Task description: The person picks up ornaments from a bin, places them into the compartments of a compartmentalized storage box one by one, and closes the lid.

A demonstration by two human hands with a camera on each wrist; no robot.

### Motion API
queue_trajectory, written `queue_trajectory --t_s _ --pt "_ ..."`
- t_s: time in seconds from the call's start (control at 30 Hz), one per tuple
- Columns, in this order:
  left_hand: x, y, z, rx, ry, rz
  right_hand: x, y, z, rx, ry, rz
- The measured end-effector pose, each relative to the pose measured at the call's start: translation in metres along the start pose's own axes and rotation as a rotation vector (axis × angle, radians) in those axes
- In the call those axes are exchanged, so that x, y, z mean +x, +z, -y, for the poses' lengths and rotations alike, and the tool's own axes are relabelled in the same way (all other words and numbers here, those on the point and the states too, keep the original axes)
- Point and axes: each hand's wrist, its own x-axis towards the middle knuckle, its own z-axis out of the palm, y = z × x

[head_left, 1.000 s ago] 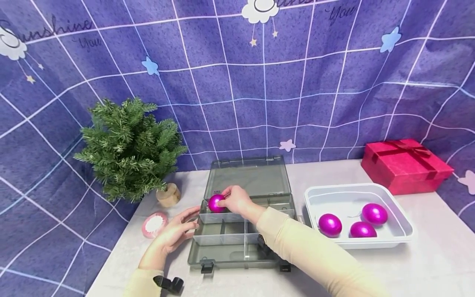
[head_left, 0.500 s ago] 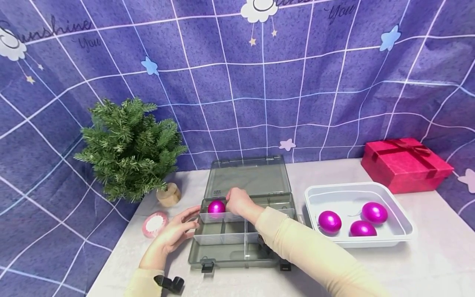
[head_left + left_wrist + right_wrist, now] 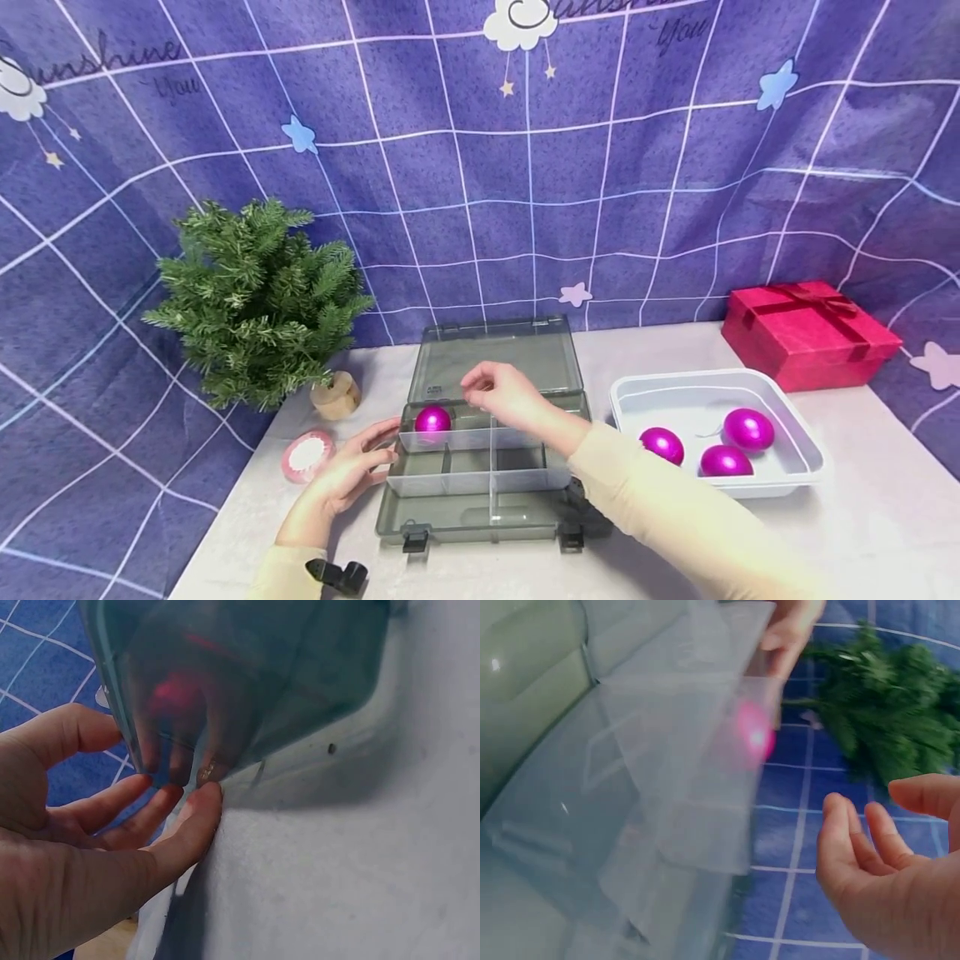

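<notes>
A magenta ornament ball (image 3: 432,423) sits in the back left compartment of a grey see-through divided box (image 3: 465,518), whose lid (image 3: 502,358) lies folded back. My left hand (image 3: 347,477) rests against the box's left side; in the left wrist view its straight fingertips (image 3: 199,817) touch the clear wall. Above the back row hovers my right hand (image 3: 513,400), apart from the ball, with loosely bent fingers and nothing in them. The right wrist view also shows that hand (image 3: 892,870) holding nothing, with the ball blurred behind clear dividers.
To the right, a white tray (image 3: 626,392) holds three magenta balls (image 3: 748,430). A red gift box (image 3: 810,337) stands behind it. At left are a small artificial pine tree (image 3: 258,304) with a wooden base (image 3: 336,396) and a pink-and-white round item (image 3: 307,456).
My right hand let go of the ball in the back left compartment and moved up and to the right. My left hand stayed at the box's side.
</notes>
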Motion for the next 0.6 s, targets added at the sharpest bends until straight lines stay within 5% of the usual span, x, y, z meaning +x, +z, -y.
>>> queue_trajectory --t_s 0.3,0.6 --pt "0.001 -0.002 -0.001 0.017 -0.004 -0.007 -0.039 -0.045 0.009 0.047 -0.195 0.021" --pt "-0.001 -0.002 -0.001 0.014 -0.006 -0.003 -0.084 -0.089 -0.008 0.049 -0.241 0.045"
